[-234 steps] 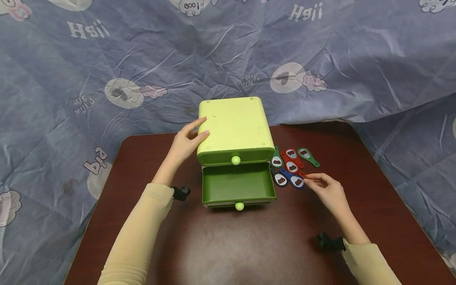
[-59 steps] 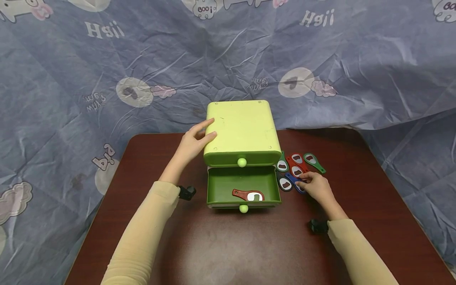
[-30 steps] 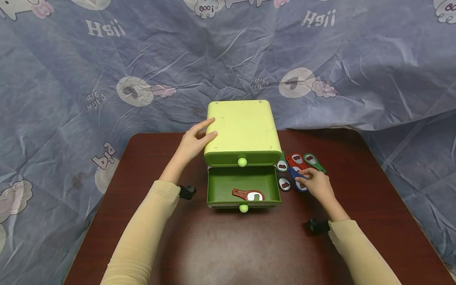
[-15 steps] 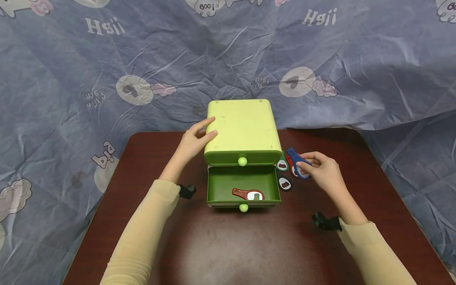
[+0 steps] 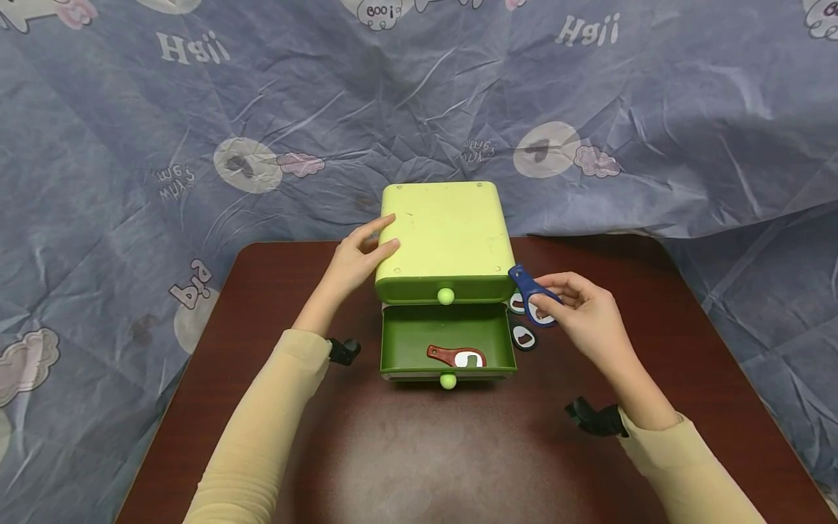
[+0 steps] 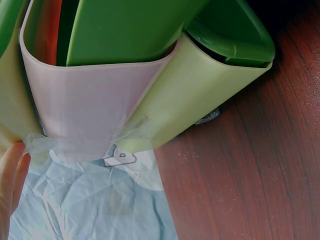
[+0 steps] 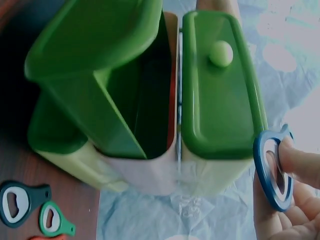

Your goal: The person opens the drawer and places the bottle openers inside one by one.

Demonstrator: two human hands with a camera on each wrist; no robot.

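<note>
A small drawer cabinet (image 5: 445, 229) with a pale yellow top stands on the table, one green drawer (image 5: 419, 331) pulled out below the shut top one. Inside that drawer lies a red bottle opener (image 5: 456, 356). My left hand (image 5: 353, 262) rests on the cabinet's left upper edge, fingers and thumb spread. My right hand (image 5: 585, 313) pinches a blue bottle opener (image 5: 527, 287) by its round head, raised beside the cabinet's right front corner, handle pointing away. Beneath it, a black bottle opener (image 5: 524, 336) and a green bottle opener (image 7: 52, 220) lie on the table.
The dark red-brown table (image 5: 419, 451) reaches out on both sides of the cabinet. Behind hangs a wrinkled blue-grey printed cloth (image 5: 314, 94). In the right wrist view, a red edge (image 7: 47, 237) shows by the green opener; the right hand hides other openers in the head view.
The right hand has picked the blue bottle opener up from the pile and brought it up and left towards the cabinet. The red opener appeared in the drawer earlier. The left hand keeps its place.
</note>
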